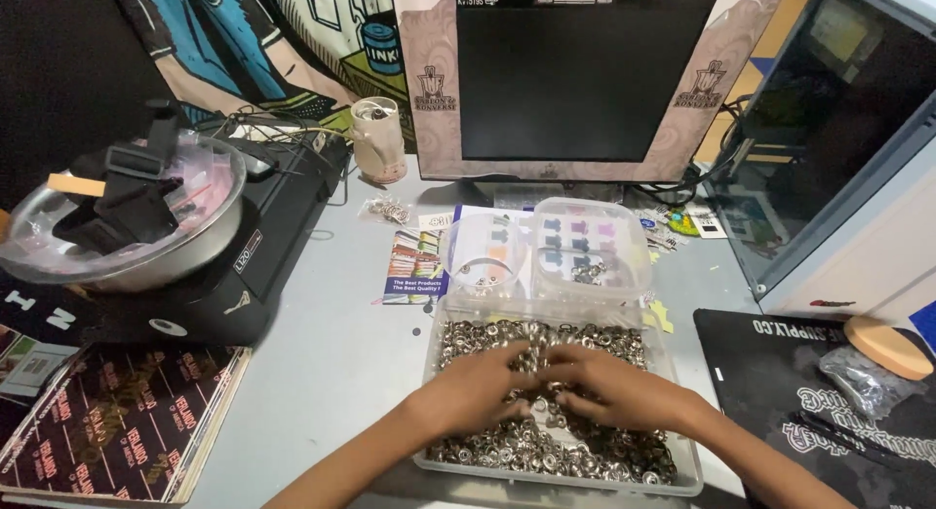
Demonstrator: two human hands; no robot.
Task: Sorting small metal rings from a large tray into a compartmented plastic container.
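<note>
Here, left hand (485, 380) and right hand (606, 387) meet in the clear tray (682, 470) of metal snap rings (595, 345) on the tabletop (331, 353); fingers curled together, pinching rings. Best sift shallow, few at once.

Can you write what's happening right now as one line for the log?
left hand: in metal rings | right hand: in metal rings | clear tray: on grey desk | small tubs: behind tray
</note>
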